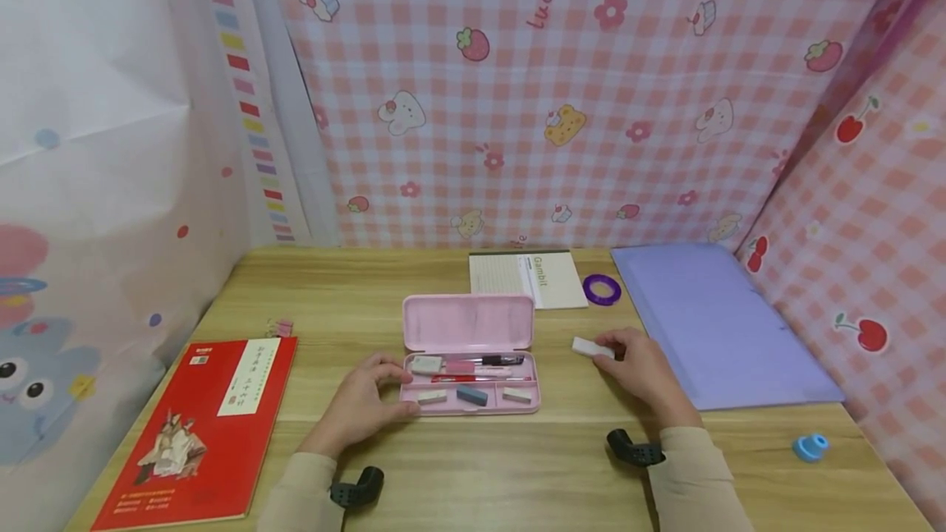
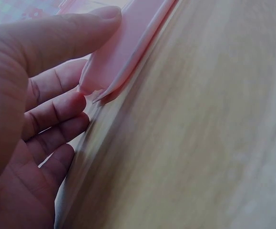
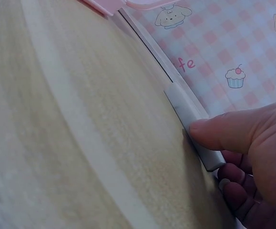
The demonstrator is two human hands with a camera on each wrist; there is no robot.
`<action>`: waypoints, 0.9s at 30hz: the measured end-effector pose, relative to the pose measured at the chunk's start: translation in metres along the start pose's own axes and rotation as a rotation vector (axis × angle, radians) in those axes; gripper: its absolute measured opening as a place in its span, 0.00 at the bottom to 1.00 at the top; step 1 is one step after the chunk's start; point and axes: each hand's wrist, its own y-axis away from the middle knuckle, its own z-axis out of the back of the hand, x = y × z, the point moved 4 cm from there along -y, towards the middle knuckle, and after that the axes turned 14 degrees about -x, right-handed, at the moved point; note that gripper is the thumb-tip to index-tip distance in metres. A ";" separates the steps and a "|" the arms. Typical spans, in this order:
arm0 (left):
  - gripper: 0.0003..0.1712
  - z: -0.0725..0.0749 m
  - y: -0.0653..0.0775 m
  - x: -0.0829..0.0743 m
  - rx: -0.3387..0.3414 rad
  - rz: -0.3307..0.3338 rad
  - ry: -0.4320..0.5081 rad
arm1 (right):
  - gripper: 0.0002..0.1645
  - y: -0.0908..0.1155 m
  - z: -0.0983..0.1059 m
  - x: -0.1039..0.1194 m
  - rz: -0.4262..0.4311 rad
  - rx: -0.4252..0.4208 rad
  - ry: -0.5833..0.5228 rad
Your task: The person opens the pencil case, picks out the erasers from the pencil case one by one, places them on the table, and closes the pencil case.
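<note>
A pink pencil case (image 1: 469,323) lies on the table with its lid raised and tipped back. My left hand (image 1: 364,399) grips its left end, thumb at the front corner and fingers round the side. Inside the back compartment are a black-capped pen (image 1: 506,360), a red pen (image 1: 473,379) and a whitish block (image 1: 426,365). The front compartments hold a blue-grey block (image 1: 471,395) and two pale blocks, one being on the right (image 1: 516,395). Right of the case, my right hand (image 1: 645,372) pinches a white eraser (image 3: 188,107) between thumb and fingers, low over the table.
A red book (image 1: 210,425) lies at the left, with a pink binder clip (image 1: 281,327) behind it. Behind the case are a notepad (image 1: 565,286) and a purple tape roll (image 1: 602,290). A lilac folder (image 1: 724,327) and a blue stopper-like piece (image 1: 810,447) lie at the right.
</note>
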 end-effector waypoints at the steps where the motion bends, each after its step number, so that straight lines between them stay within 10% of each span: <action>1: 0.23 0.000 0.000 0.000 0.001 0.003 0.001 | 0.14 0.001 0.000 0.000 -0.001 0.000 0.000; 13: 0.23 -0.001 -0.003 -0.002 0.015 0.016 -0.014 | 0.25 -0.002 0.012 0.009 -0.057 0.020 -0.098; 20: 0.22 0.001 -0.006 -0.003 0.017 0.037 -0.021 | 0.20 -0.006 0.018 0.065 0.081 -0.010 -0.130; 27: 0.22 0.000 -0.001 -0.001 0.021 0.035 -0.006 | 0.15 0.008 -0.026 0.139 0.206 0.174 -0.146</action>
